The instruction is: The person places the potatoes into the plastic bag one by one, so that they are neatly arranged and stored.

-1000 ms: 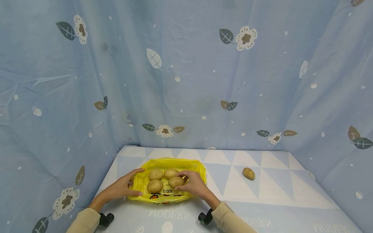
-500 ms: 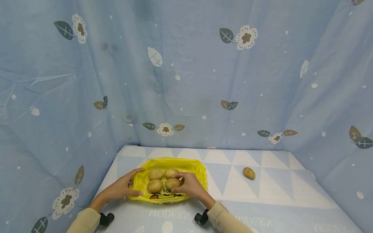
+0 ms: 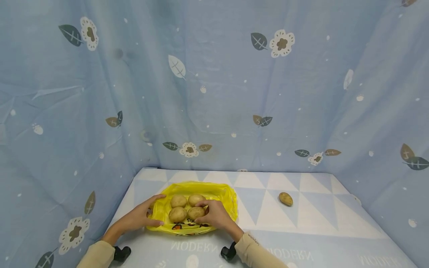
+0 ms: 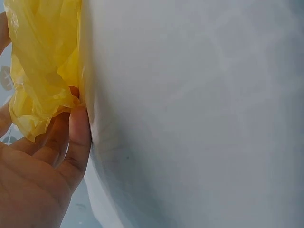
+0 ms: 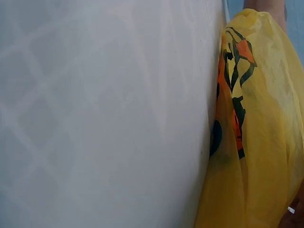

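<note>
A yellow plastic bag lies spread on its side, its mouth wide, with several potatoes grouped inside. My left hand holds the bag's left end, thumb in front and fingers behind; the left wrist view shows the crinkled plastic between the fingers. Reaching into the bag from the right, my right hand pinches the front right potato between thumb and fingers. That potato sits close beside the front left potato. In the right wrist view the printed side of the bag hides most of this hand.
One loose potato lies apart on the patterned tablecloth, right of the bag. A blue floral curtain encloses the back and both sides. Black wrist mounts show below both hands.
My right hand has slid the pinched potato leftward inside the bag, up close to the front left potato. My left hand has stayed on the bag's left end.
</note>
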Demonstrator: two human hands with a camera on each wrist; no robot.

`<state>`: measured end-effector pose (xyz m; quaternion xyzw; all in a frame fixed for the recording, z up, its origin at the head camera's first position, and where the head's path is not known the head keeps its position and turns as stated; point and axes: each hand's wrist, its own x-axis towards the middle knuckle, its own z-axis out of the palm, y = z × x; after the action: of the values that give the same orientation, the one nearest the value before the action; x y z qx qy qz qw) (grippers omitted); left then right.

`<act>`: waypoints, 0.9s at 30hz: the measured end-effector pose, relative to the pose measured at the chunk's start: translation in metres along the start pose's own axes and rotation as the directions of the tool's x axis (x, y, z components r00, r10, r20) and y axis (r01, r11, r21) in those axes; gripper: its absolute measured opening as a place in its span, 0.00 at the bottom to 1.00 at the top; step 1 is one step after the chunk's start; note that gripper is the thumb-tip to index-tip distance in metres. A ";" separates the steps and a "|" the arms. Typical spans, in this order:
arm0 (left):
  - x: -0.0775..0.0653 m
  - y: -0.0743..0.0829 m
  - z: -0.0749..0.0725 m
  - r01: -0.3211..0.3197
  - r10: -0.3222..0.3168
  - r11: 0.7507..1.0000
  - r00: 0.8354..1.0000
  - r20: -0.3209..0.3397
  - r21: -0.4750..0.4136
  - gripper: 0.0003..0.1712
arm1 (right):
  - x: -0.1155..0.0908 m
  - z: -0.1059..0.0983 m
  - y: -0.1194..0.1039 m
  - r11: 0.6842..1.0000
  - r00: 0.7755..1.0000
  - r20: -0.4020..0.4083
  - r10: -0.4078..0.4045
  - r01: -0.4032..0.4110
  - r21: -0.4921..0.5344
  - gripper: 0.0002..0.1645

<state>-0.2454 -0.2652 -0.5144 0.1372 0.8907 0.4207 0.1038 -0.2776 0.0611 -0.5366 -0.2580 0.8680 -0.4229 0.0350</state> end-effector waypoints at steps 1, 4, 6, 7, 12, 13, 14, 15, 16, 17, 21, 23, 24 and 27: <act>0.000 0.000 0.000 -0.005 0.005 1.000 1.000 0.001 0.003 0.54 | 0.000 0.000 0.000 1.000 1.000 -0.002 0.003 -0.003 0.003 0.27; 0.000 -0.001 -0.001 -0.018 0.018 1.000 1.000 0.003 0.007 0.54 | -0.001 0.000 -0.002 1.000 1.000 -0.005 0.012 -0.012 0.004 0.27; 0.000 -0.001 -0.001 -0.022 0.022 1.000 1.000 0.004 0.006 0.53 | -0.001 0.000 -0.003 1.000 1.000 -0.002 0.020 -0.020 0.007 0.27; 0.000 -0.002 -0.001 -0.026 0.026 1.000 1.000 0.006 0.005 0.53 | -0.001 -0.001 -0.003 1.000 1.000 0.000 0.024 -0.024 0.008 0.27; 0.000 -0.004 -0.001 -0.029 0.029 1.000 1.000 0.011 -0.004 0.53 | -0.001 -0.001 -0.005 0.999 0.999 0.024 0.037 -0.037 0.018 0.27; 0.000 -0.004 -0.001 -0.031 0.031 1.000 0.999 0.012 -0.002 0.53 | -0.001 -0.002 -0.005 0.999 0.999 0.028 0.035 -0.035 0.017 0.26; 0.000 -0.004 0.000 -0.032 0.032 0.999 0.999 0.013 -0.001 0.53 | -0.001 -0.003 -0.006 0.999 0.999 0.032 0.032 -0.033 0.018 0.26; 0.000 -0.005 0.000 -0.035 0.035 0.999 0.999 0.013 0.003 0.53 | -0.002 -0.004 -0.006 0.999 0.999 0.034 0.030 -0.030 0.017 0.25; 0.001 -0.005 0.000 -0.038 0.038 0.999 0.999 0.016 0.003 0.53 | -0.002 -0.006 -0.007 0.999 0.999 0.034 0.027 -0.028 0.022 0.25; 0.001 -0.005 0.000 -0.042 0.042 0.999 0.999 0.018 0.005 0.53 | -0.002 -0.008 -0.007 1.000 0.999 0.031 0.021 -0.022 0.020 0.24; 0.002 -0.006 0.000 -0.048 0.048 0.999 0.999 0.020 0.011 0.53 | -0.005 -0.023 -0.009 1.000 1.000 0.007 -0.016 0.016 0.023 0.23; 0.002 -0.005 -0.001 -0.044 0.044 0.999 0.999 0.018 0.009 0.53 | -0.006 -0.032 -0.008 0.999 0.999 -0.009 -0.039 0.039 0.015 0.23; 0.002 -0.005 -0.001 -0.041 0.041 0.999 0.999 0.015 0.009 0.53 | -0.007 -0.037 -0.008 0.999 0.999 -0.015 -0.049 0.049 0.013 0.23; 0.001 -0.005 -0.001 -0.032 0.032 0.999 0.999 0.010 0.003 0.54 | -0.012 -0.052 -0.004 0.998 0.997 -0.033 -0.067 0.067 0.012 0.24</act>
<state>-0.2477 -0.2688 -0.5180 0.1534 0.8885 0.4204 0.1013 -0.2802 0.1021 -0.5021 -0.2798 0.8566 -0.4335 0.0082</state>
